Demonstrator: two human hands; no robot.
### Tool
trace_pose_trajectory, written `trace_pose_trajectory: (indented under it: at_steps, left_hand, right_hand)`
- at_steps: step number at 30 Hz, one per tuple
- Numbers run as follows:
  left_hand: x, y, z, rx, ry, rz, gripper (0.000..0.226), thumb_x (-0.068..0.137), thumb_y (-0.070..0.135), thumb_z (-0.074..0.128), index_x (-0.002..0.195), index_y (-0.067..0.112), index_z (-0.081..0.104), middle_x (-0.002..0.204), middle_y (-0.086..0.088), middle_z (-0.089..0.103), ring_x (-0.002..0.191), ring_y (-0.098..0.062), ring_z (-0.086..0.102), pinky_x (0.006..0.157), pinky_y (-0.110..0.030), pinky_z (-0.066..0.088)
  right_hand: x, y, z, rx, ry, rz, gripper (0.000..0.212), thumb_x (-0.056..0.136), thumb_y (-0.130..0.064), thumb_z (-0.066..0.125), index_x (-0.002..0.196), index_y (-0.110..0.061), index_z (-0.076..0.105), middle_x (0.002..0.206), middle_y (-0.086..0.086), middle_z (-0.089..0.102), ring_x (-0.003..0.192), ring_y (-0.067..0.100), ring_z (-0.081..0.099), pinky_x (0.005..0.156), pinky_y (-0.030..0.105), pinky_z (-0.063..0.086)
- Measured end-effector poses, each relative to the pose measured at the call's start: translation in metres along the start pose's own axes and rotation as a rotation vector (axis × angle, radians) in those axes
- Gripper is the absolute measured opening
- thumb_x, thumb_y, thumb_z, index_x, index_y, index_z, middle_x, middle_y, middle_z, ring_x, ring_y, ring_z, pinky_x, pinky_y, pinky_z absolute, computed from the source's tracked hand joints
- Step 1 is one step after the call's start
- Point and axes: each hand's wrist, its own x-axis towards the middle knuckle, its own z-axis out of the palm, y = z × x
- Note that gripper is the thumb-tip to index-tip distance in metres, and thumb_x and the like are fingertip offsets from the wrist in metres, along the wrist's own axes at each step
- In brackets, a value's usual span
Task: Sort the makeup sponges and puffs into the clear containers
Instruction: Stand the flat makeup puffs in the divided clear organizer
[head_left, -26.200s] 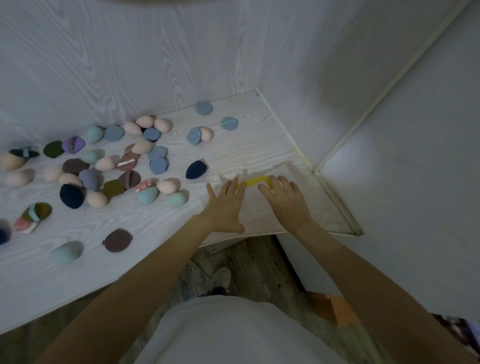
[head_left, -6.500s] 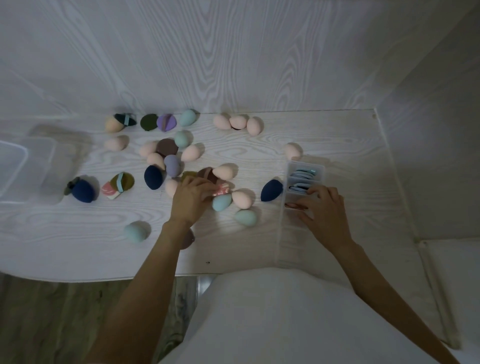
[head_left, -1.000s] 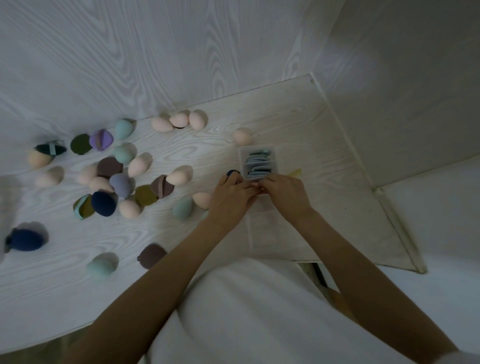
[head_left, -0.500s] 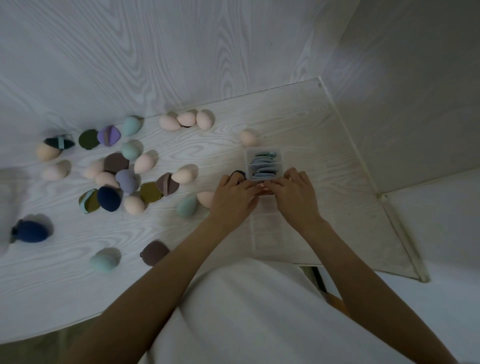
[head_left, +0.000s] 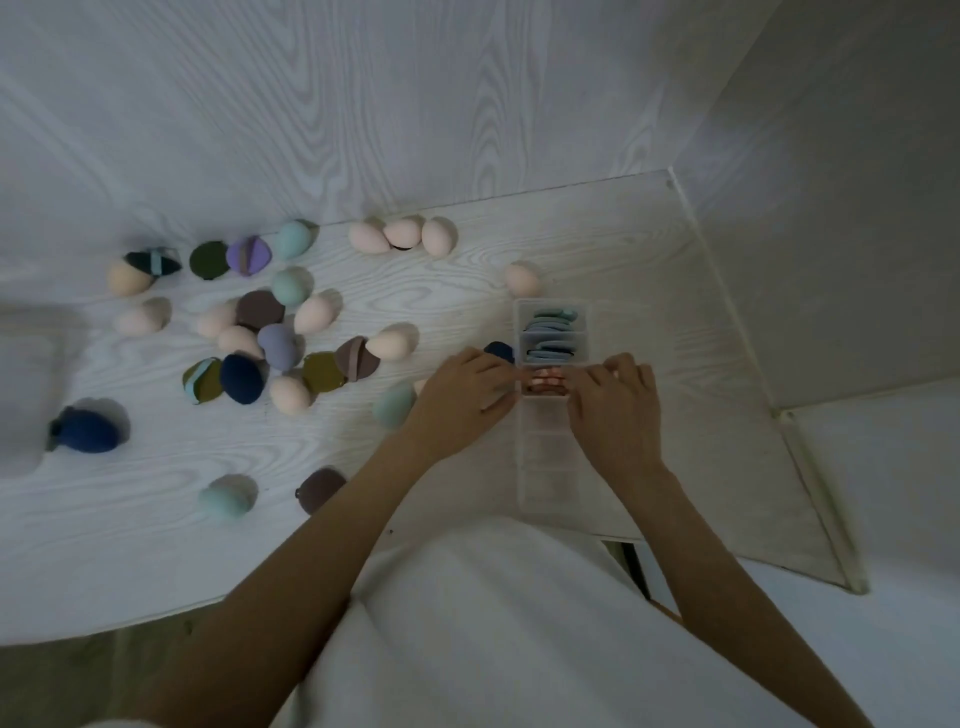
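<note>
Both hands, left (head_left: 462, 397) and right (head_left: 613, 400), are pinching soft pink puffs (head_left: 544, 383) into a clear, ridged plastic compartment box (head_left: 545, 467); flat blue puffs (head_left: 550, 338) are filling farther compartments, matte egg-shaped sponges (head_left: 317, 312) lying scattered across the woodgrain table (head_left: 156, 545).

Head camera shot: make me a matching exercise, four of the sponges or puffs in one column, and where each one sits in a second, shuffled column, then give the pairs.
Things
1. pink puff
2. blue puffs
3. navy sponge
4. three pale pink sponges

Places
A. far edge of the table, by the wall
B. alone at the table's left
C. two far compartments of the clear container
D. between the fingertips of the left hand and right hand, in the container's third compartment

Pairs: 1-D, 2-C, 3-B, 4-A
</note>
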Motion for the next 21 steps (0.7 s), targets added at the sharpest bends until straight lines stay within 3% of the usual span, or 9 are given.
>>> trace_pose_trajectory:
  at_steps: [4,8,11,13,15,18,21]
  left_hand:
    - [-0.031,-0.017,-0.031,-0.154,0.154,-0.268,0.022,0.088,0.018,0.06,0.11,0.017,0.067,0.1,-0.001,0.069,0.086,-0.017,0.06,0.072,-0.017,0.039]
    - [-0.08,-0.052,-0.057,-0.082,0.329,-0.519,0.022,0.086,0.014,0.065,0.108,0.016,0.068,0.098,-0.002,0.07,0.086,-0.019,0.062,0.067,-0.023,0.045]
    - [-0.114,-0.079,-0.07,0.079,0.294,-0.717,0.026,0.083,0.017,0.064,0.109,0.015,0.067,0.096,-0.009,0.069,0.085,-0.03,0.062,0.067,-0.032,0.048]
    - [-0.129,-0.092,-0.076,0.154,0.272,-0.704,0.028,0.082,0.024,0.055,0.102,0.011,0.069,0.088,-0.013,0.069,0.077,-0.035,0.061,0.063,-0.037,0.05]
    - [-0.133,-0.107,-0.077,0.209,0.237,-0.665,0.033,0.079,0.029,0.051,0.099,0.01,0.069,0.085,-0.013,0.068,0.074,-0.036,0.06,0.063,-0.039,0.05]
    - [-0.125,-0.125,-0.078,0.258,0.21,-0.64,0.026,0.076,0.023,0.063,0.099,0.012,0.068,0.088,-0.009,0.068,0.078,-0.033,0.058,0.066,-0.038,0.046]
    - [-0.104,-0.133,-0.075,0.31,0.189,-0.542,0.027,0.07,0.02,0.074,0.096,0.014,0.069,0.091,-0.01,0.068,0.081,-0.033,0.058,0.068,-0.037,0.044]
  right_hand:
    - [0.013,-0.025,-0.015,0.181,0.03,-0.054,0.019,0.081,-0.016,0.053,0.085,-0.013,0.071,0.08,0.003,0.07,0.082,0.027,0.058,0.073,0.034,0.042]
    - [0.038,-0.077,-0.005,0.398,-0.046,-0.277,0.03,0.084,-0.019,0.043,0.096,-0.013,0.07,0.087,0.003,0.069,0.084,0.026,0.056,0.078,0.029,0.037]
    - [0.064,-0.126,0.014,0.449,-0.109,-0.4,0.03,0.081,-0.018,0.045,0.095,-0.012,0.07,0.088,0.005,0.069,0.082,0.027,0.056,0.071,0.033,0.039]
    - [0.082,-0.159,0.03,0.396,-0.162,-0.451,0.027,0.078,-0.016,0.051,0.097,-0.01,0.069,0.09,0.007,0.068,0.085,0.03,0.057,0.07,0.034,0.042]
    - [0.097,-0.182,0.045,0.306,-0.267,-0.462,0.028,0.08,-0.014,0.054,0.105,-0.011,0.065,0.101,0.009,0.066,0.097,0.03,0.054,0.08,0.038,0.04]
    - [0.113,-0.199,0.063,0.128,-0.425,-0.468,0.04,0.087,-0.022,0.053,0.126,-0.016,0.052,0.123,0.007,0.057,0.116,0.028,0.042,0.094,0.037,0.029]
    - [0.122,-0.198,0.071,0.053,-0.432,-0.444,0.04,0.082,-0.032,0.06,0.119,-0.018,0.054,0.116,0.005,0.058,0.11,0.027,0.043,0.088,0.035,0.027]
